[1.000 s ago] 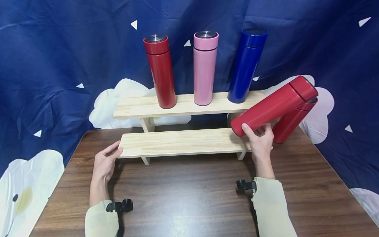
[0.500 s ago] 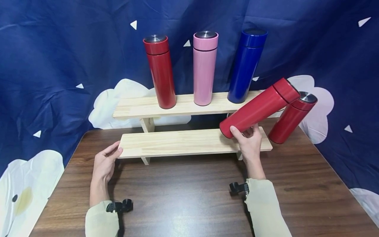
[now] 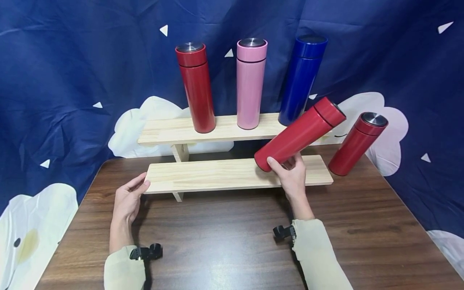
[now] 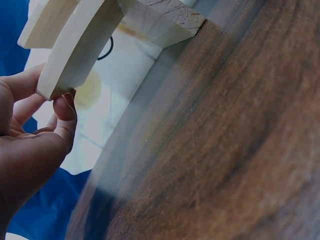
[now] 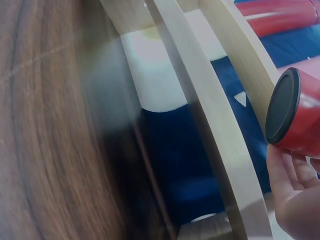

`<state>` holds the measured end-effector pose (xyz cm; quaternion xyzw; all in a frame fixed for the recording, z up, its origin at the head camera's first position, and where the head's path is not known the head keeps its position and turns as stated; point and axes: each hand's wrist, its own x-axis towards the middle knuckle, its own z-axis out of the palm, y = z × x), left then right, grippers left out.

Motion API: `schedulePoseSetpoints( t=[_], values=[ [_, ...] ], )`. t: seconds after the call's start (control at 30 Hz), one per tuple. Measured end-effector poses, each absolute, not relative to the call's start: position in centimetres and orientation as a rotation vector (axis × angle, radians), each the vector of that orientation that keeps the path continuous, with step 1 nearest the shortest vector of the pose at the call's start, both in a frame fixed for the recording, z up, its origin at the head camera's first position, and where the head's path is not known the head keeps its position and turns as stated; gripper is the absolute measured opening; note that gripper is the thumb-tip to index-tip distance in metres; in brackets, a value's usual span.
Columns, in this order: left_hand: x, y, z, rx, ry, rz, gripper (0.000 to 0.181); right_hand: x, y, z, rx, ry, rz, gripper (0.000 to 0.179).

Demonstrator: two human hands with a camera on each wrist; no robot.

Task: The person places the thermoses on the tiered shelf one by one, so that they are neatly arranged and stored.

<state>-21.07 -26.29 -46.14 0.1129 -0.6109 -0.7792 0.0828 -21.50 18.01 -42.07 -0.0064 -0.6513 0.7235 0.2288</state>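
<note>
My right hand (image 3: 293,177) grips a red thermos bottle (image 3: 295,137) near its base, thumb on the near side. The bottle leans with its cap up to the right, over the lower board of a two-tier wooden shelf (image 3: 203,174). Its black base (image 5: 283,106) shows in the right wrist view. At the lower board's left end, my left hand (image 3: 127,199) pinches the corner; in the left wrist view the thumb (image 4: 65,112) is at the board's end. On the upper board stand a red bottle (image 3: 197,88), a pink bottle (image 3: 251,86) and a blue bottle (image 3: 303,80).
Another red bottle (image 3: 357,145) stands on the brown wooden table (image 3: 217,241), right of the shelf. Behind everything hangs a blue cloth (image 3: 90,72) with white flower shapes. Each wrist wears a small black camera.
My right hand has carried the tilted red bottle leftward along the lower board, uncovering the red bottle at the right. The left hand has stayed at the board's end.
</note>
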Motion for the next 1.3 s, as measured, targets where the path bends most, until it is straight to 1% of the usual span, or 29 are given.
schedulePoseSetpoints(
  t=[0.27, 0.47, 0.83, 1.3],
  values=[
    [-21.1, -26.2, -46.2, 0.333, -1.829, -2.327, 0.052, -21.5, 16.7, -42.6, 0.054, -1.864, 1.976, 0.055],
    [-21.0, -26.3, -46.1, 0.328, -1.845, -2.327, 0.054, -21.4, 15.9, -42.8, 0.061, -1.896, 1.980, 0.056],
    [-21.0, -26.5, -46.4, 0.315, -1.846, -2.318, 0.050, -21.7, 14.6, -42.7, 0.133, -1.965, 1.979, 0.059],
    [-21.0, -26.5, -46.2, 0.306, -1.844, -2.337, 0.054, -22.8, 12.3, -42.9, 0.197, -2.054, 1.990, 0.065]
  ],
)
